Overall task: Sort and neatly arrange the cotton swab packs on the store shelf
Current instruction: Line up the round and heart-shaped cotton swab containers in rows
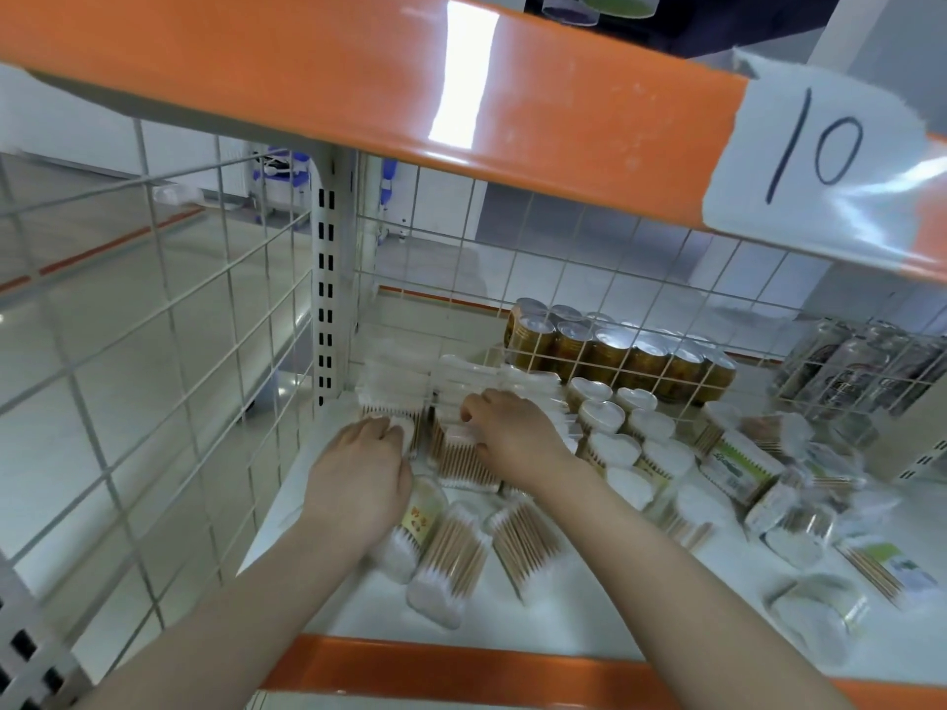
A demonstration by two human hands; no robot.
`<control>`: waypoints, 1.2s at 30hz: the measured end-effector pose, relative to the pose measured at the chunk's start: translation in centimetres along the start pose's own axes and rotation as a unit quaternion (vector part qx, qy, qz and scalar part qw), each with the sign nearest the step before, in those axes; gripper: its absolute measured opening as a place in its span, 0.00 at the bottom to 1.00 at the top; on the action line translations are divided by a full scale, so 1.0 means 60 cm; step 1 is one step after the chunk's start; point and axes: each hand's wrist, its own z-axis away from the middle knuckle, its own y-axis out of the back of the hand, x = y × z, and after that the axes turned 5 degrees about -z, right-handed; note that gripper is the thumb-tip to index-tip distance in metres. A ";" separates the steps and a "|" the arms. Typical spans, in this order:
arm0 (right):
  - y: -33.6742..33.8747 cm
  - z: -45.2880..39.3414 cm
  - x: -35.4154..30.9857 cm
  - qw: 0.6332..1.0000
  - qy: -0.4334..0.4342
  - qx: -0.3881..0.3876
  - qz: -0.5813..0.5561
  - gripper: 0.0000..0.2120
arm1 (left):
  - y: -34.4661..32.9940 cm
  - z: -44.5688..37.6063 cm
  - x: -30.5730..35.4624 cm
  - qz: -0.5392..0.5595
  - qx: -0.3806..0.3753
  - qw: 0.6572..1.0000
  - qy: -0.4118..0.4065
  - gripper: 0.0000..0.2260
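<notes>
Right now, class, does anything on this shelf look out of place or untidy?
Yes. The bagged swab packs at the front lie slanted, and the packs at the right are jumbled at mixed angles, unlike the heart-lidded tubs standing in rows.

We see glossy orange shelf edges [358,79] over a white wire grid [153,351]. The cotton swab packs [464,461] show white tips and tan wooden sticks. Amber-brown cans [615,353] carry silver lids; a white label [820,156] bears black handwriting.
</notes>
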 end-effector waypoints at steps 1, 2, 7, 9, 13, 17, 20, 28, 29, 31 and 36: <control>-0.001 0.003 0.005 1.000 -0.004 0.002 0.006 0.14 | 0.001 -0.001 0.001 -0.012 0.007 1.000 -0.007 0.10; -0.001 0.006 0.010 1.000 -0.008 0.003 0.011 0.13 | 0.003 -0.002 0.003 -0.020 0.014 1.000 -0.012 0.11; -0.008 0.018 0.020 1.000 -0.010 0.007 -0.004 0.13 | -0.001 0.000 0.003 -0.034 0.033 0.999 -0.026 0.13; -0.016 0.018 0.015 1.000 -0.001 0.017 -0.006 0.13 | -0.004 0.000 0.002 -0.046 0.044 0.997 -0.036 0.14; -0.029 0.011 0.010 0.999 0.009 0.034 -0.001 0.15 | -0.007 -0.001 0.000 -0.050 0.048 0.997 -0.045 0.16; -0.030 0.006 0.012 0.999 -0.003 0.039 -0.003 0.15 | -0.010 0.001 0.000 -0.048 0.058 0.996 -0.047 0.17; -0.031 0.006 0.012 0.999 -0.011 0.040 -0.017 0.15 | -0.013 0.003 0.000 -0.040 0.070 0.996 -0.042 0.18; -0.011 0.012 0.013 0.997 -0.026 0.048 -0.056 0.18 | -0.013 0.001 0.001 -0.003 0.100 0.994 -0.044 0.12; -0.004 0.015 0.015 0.996 -0.029 0.050 -0.063 0.18 | -0.009 0.002 0.005 0.006 0.104 0.994 -0.045 0.13; 0.008 0.024 0.018 0.995 -0.042 0.058 -0.076 0.18 | -0.001 0.007 0.013 0.019 0.107 0.993 -0.051 0.17; 0.020 0.055 0.024 0.987 -0.077 0.087 -0.111 0.16 | 0.009 0.023 0.034 0.038 0.088 0.993 -0.069 0.17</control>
